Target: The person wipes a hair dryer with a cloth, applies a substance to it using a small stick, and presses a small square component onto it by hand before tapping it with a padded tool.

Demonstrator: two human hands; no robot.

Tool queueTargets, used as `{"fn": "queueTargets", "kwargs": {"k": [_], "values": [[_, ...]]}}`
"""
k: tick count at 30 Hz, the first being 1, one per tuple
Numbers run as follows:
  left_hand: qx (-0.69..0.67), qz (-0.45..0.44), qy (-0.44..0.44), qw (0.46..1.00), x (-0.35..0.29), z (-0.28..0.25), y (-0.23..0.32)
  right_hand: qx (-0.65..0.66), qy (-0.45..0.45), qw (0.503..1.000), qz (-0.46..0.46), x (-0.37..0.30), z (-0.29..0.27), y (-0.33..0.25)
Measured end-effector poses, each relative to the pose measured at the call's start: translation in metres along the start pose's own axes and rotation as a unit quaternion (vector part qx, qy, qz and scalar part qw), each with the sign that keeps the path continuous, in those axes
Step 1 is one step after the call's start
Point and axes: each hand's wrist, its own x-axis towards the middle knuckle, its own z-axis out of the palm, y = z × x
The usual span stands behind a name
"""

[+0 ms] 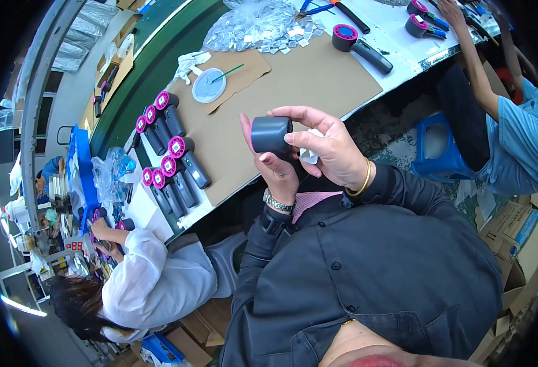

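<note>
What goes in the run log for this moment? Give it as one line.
left hand: grips dark grey cylinder | right hand: on cylinder, white cloth in palm | bench: grey pink-headed devices in rows

I see a crumpled clear plastic bag (250, 27) of small silvery packets at the far end of the bench, with loose square silvery packets (298, 35) spilled just beside it onto the brown cardboard mat (305, 79). A second, smaller clear plastic bag (111, 174) with blue contents lies at the bench's left edge — next to a blue plastic tray (84, 165). On the floor at right stands an open brown cardboard carton (516, 229) bearing a blue-and-white label.
</note>
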Motion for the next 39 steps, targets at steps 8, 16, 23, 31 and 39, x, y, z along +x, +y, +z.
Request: {"fn": "queueTargets", "kwargs": {"k": [8, 16, 23, 31, 39], "values": [[0.014, -0.062, -0.061, 0.996, -0.003, -0.014, -0.011, 0.011, 0.003, 1.000, 0.005, 0.002, 0.002, 0.002], [0.027, -0.047, -0.048, 0.997, -0.005, -0.016, -0.017, 0.033, -0.004, 0.999, 0.015, 0.002, 0.004, 0.001], [-0.005, -0.020, -0.065, 0.998, -0.004, -0.021, -0.041, 0.035, -0.001, 0.999, 0.035, 0.002, 0.006, -0.003], [0.009, -0.028, -0.032, 0.999, 0.001, -0.010, -0.005, 0.004, 0.000, 1.000, 0.007, 0.003, -0.001, 0.002], [-0.038, -0.123, -0.137, 0.982, 0.002, -0.026, -0.013, -0.245, 0.008, 0.968, -0.062, -0.004, -0.019, -0.015]]}}
